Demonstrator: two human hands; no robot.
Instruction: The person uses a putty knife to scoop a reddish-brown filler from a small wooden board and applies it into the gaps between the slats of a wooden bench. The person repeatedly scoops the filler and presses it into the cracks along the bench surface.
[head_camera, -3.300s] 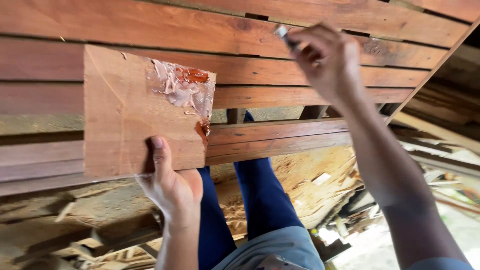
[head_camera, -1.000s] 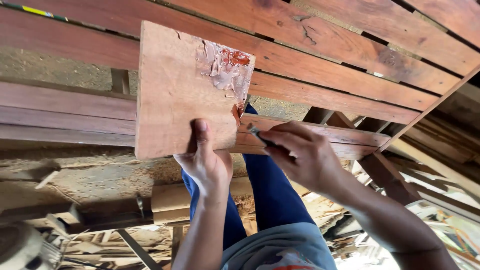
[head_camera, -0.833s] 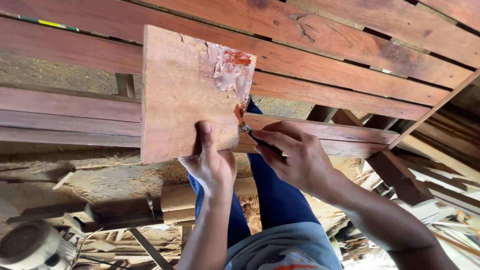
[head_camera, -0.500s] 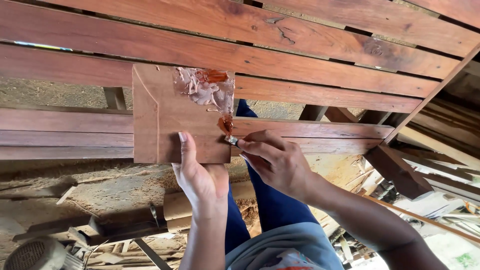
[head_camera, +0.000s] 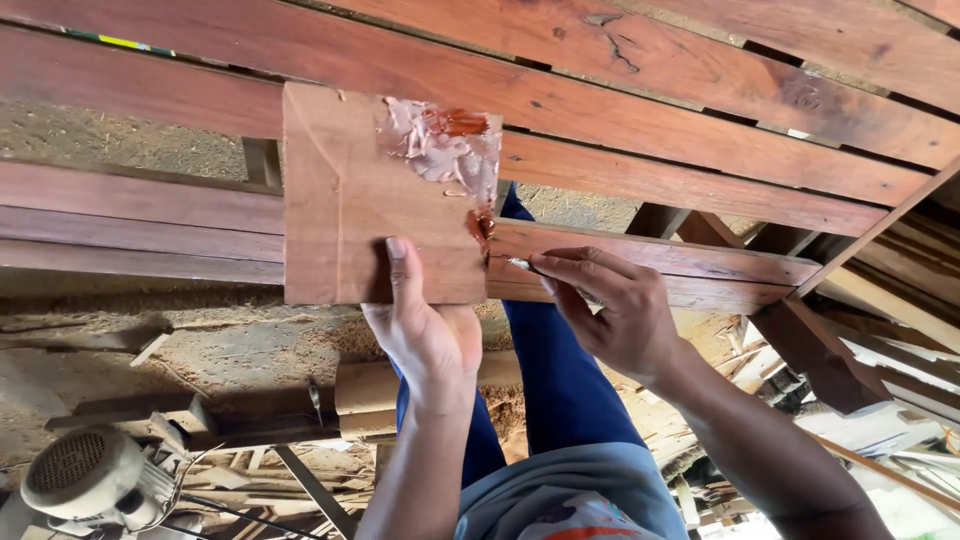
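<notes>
**A:** Against the long reddish planks (head_camera: 620, 110), what is the left hand (head_camera: 425, 330) doing with that square board (head_camera: 350, 200)?

**B:** It clamps the board from below, thumb pressed flat on the face and the other fingers hidden behind it. Held that way, the board's face tilts up toward the person, with the patch of reddish-brown filler (head_camera: 445, 150) at the upper right corner in plain sight.

**A:** And the right hand (head_camera: 610, 315)?

**B:** Closed around a small tool (head_camera: 520, 264); only a pale tip shows beyond the fingers. The tip sits just beside the board's right edge, below a dab of filler (head_camera: 482, 222) on that edge, near enough to work the paste.

**A:** Why hold the board in the air?

**B:** I judge it lets the person turn the corner toward the tool.

**A:** Anything below?

**B:** Legs in blue trousers (head_camera: 560, 400), 1 grey electric motor (head_camera: 85, 475) at the lower left, and sawdust and offcuts on the floor (head_camera: 200, 350).
</notes>
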